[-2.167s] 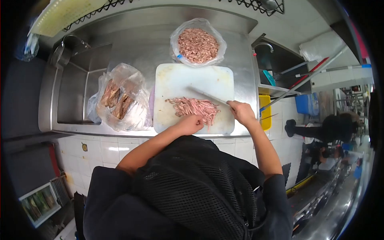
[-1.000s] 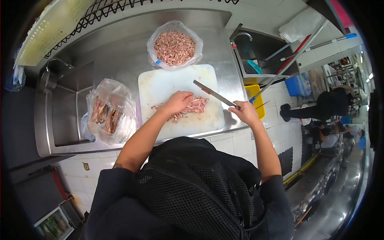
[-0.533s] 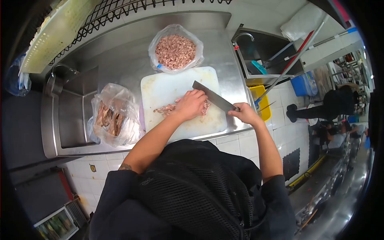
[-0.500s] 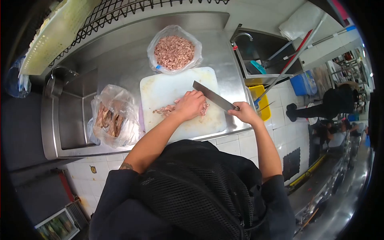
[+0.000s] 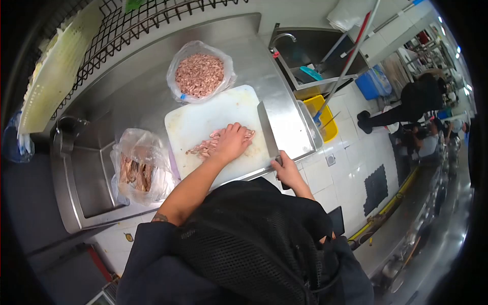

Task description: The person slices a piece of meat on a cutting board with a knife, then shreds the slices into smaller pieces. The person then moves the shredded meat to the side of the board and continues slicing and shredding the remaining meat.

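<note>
Chopped pieces of meat (image 5: pixel 204 148) lie in a low heap on the white cutting board (image 5: pixel 190 119). My left hand (image 5: pixel 234 141) rests over this heap, its fingers laid out across the meat. In my right hand (image 5: pixel 288 172) is the handle of a cleaver (image 5: pixel 267 129). Its broad blade points away from me along the board's right side, apart from the meat. Beyond the board stands a clear bag of finely chopped meat (image 5: pixel 200 76). To the left, larger strips of meat (image 5: pixel 136 174) lie in an open plastic bag (image 5: pixel 137 140).
The steel counter (image 5: pixel 142 86) carries the board and bags, with a sink basin (image 5: pixel 91 173) at its left end. A wire rack (image 5: pixel 137 25) overhangs the back. On the right are another sink (image 5: pixel 300 56), a yellow bin (image 5: pixel 330 129), a mop handle (image 5: pixel 356 48) and a person (image 5: pixel 419 96).
The cleaver has swung from slanting beside my left hand to pointing away along the board's right edge. My left hand's fingers have spread over the meat. The camera view has turned slightly.
</note>
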`<state>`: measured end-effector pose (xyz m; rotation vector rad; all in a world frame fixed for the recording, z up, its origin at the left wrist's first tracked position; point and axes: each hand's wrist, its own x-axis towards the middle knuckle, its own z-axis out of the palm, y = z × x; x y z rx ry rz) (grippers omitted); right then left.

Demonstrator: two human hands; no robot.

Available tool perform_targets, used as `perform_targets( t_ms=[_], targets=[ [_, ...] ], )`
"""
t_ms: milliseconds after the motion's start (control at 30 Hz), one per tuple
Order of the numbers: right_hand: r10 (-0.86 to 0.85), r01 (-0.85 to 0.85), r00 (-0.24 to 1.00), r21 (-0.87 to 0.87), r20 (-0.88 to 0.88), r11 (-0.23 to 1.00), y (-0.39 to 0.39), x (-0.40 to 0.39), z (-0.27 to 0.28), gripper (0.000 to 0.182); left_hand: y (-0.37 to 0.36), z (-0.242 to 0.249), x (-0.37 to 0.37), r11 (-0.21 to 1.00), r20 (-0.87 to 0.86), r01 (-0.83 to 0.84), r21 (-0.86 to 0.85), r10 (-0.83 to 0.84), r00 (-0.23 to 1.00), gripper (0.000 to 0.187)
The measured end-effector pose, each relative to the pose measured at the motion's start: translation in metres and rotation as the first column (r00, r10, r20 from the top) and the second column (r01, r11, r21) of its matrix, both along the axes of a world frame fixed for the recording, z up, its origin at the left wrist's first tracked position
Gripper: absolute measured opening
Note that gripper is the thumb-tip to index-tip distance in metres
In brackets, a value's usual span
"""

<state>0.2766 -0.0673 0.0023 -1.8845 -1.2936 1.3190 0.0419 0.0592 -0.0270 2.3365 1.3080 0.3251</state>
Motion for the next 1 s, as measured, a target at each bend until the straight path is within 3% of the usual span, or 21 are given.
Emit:
perform_targets(
  t_ms=[100, 233, 300, 333, 467, 533, 633, 800, 867, 933, 1000],
  targets=[
    [0.005, -0.005, 1.000, 0.028, 0.012, 1.000, -0.007, -0.003, -0.009, 0.038, 0.001, 0.007, 0.001, 1.000, 0.012, 0.005, 0.025, -0.005, 1.000, 0.059],
    [0.027, -0.049, 0.982, 0.117, 0.186, 0.992, -0.023, -0.008, -0.009, 0.042, 0.007, -0.003, 0.003, 0.999, 0.027, 0.046, 0.008, -0.046, 0.999, 0.053],
    [0.062, -0.188, 0.885, 0.233, 0.461, 0.954, -0.025, -0.010, -0.010, 0.041, -0.001, 0.005, 0.004, 0.999, 0.074, -0.005, 0.047, 0.002, 0.997, 0.047],
    [0.071, -0.156, 0.895, 0.160, 0.441, 0.975, -0.023, -0.019, 0.015, 0.041, -0.003, 0.010, 0.005, 0.995, 0.113, -0.049, 0.081, 0.040, 0.993, 0.040],
    [0.104, -0.201, 0.880, 0.164, 0.464, 0.966, -0.022, -0.033, 0.055, 0.040, 0.004, -0.001, 0.015, 0.988, 0.176, -0.108, 0.111, 0.087, 0.981, 0.028],
    [0.210, -0.313, 0.810, 0.101, 0.547, 0.944, -0.021, -0.039, 0.071, 0.038, 0.003, -0.006, 0.024, 0.982, 0.051, -0.151, 0.110, 0.146, 0.988, 0.023],
    [0.313, -0.347, 0.740, -0.061, 0.595, 0.936, -0.023, -0.049, 0.096, 0.037, -0.002, -0.009, 0.027, 0.966, 0.038, -0.193, 0.173, 0.189, 0.981, 0.021],
    [0.276, -0.302, 0.780, -0.048, 0.561, 0.952, -0.023, -0.042, 0.022, 0.032, -0.003, -0.014, 0.027, 0.959, 0.030, -0.180, 0.217, 0.178, 0.984, 0.020],
    [0.251, -0.306, 0.800, 0.011, 0.544, 0.952, 0.003, -0.043, 0.018, 0.029, 0.002, -0.013, 0.028, 0.956, 0.007, -0.179, 0.232, 0.183, 0.983, 0.020],
    [0.260, -0.323, 0.806, 0.027, 0.532, 0.946, 0.027, -0.043, 0.029, 0.029, 0.001, -0.013, 0.028, 0.957, 0.114, -0.205, 0.205, 0.185, 0.976, 0.016],
    [0.300, -0.384, 0.775, 0.038, 0.557, 0.923, 0.031, -0.046, 0.066, 0.030, 0.002, -0.011, 0.027, 0.959, 0.142, -0.229, 0.168, 0.207, 0.968, 0.015]
  ],
)
